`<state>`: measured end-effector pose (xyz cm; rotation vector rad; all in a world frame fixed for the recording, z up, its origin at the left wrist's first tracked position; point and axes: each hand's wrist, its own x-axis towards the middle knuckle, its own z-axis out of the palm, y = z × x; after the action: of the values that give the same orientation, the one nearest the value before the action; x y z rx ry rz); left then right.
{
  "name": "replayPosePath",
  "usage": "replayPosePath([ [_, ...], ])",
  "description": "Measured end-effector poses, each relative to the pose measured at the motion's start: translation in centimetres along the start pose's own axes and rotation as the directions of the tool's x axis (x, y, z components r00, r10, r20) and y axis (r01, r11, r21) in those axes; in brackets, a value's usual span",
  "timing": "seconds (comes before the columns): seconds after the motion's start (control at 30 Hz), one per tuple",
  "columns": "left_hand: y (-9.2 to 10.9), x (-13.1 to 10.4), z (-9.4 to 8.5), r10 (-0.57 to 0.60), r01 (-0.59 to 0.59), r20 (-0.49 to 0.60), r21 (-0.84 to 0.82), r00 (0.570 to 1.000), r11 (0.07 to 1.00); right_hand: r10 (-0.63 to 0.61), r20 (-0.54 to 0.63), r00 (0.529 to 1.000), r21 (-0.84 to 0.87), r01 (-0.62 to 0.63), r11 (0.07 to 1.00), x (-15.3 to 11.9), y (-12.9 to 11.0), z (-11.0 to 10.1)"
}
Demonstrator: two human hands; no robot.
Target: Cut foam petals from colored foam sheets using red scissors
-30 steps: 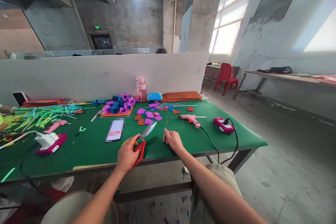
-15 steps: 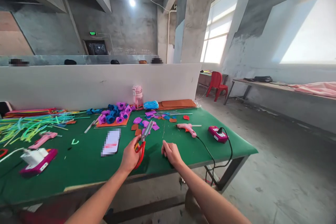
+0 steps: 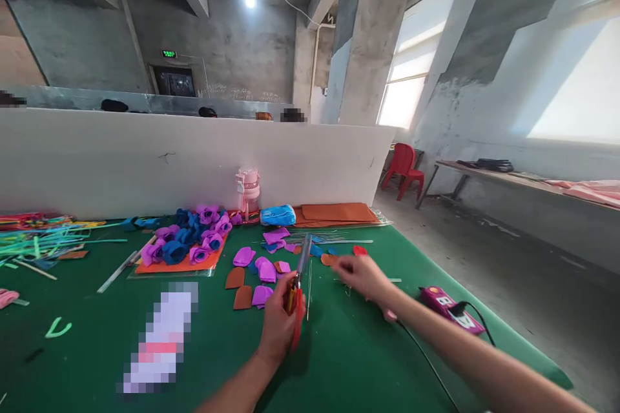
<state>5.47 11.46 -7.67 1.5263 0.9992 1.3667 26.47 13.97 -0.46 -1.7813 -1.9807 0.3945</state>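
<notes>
My left hand [image 3: 281,319] grips red-handled scissors [image 3: 298,316], their blades pointing up and away over the green table [image 3: 223,348]. To the right, my right hand [image 3: 362,276] hovers with fingers bent together near the brown and red petals; what it holds, if anything, is too small to make out. It hides most of the glue gun. Purple petals [image 3: 265,269] and brown petals [image 3: 235,278] lie left of the scissors. Thin wires [image 3: 309,290] rest just right of the blades. Purple and blue flowers [image 3: 177,251] sit on an orange sheet.
A pixelated phone [image 3: 165,335] lies at the left front, with colourful strips [image 3: 43,239] beyond. A pink bottle [image 3: 248,190], a blue packet [image 3: 278,215] and brown sheets [image 3: 336,213] stand or lie by the white partition [image 3: 194,161]. A purple power socket [image 3: 450,310] is at right.
The view has moved closer to the table. My right hand has moved up and right, over the glue gun. My left hand still holds the scissors, now more upright.
</notes>
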Motion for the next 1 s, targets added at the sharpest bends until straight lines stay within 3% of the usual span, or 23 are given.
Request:
replayPosePath([
  [0.13,0.1,-0.4,0.2,-0.059,0.060,0.070,-0.020,0.996,0.998,0.107,-0.057,0.993,-0.275,-0.118,0.954,10.7,4.0,-3.0],
  [0.27,0.7,-0.7,0.4,-0.075,0.075,0.117,0.009,0.990,0.997,0.210,-0.052,0.976,-0.430,-0.212,0.877,16.1,7.3,-2.3],
  [0.53,-0.7,-1.2,0.9,-0.079,0.086,0.154,-0.039,0.985,0.996,0.175,0.040,0.984,-0.540,-0.126,0.832,20.0,9.9,1.6],
  [0.77,0.0,-1.0,0.8,-0.077,0.082,0.208,-0.015,0.975,0.997,0.176,-0.032,0.984,-0.527,-0.166,0.834,23.3,10.8,0.4],
  [1.0,1.5,-0.8,0.7,-0.107,0.115,0.272,-0.014,0.956,0.993,0.083,-0.123,0.989,-0.481,-0.133,0.867,24.9,10.7,-0.3],
])
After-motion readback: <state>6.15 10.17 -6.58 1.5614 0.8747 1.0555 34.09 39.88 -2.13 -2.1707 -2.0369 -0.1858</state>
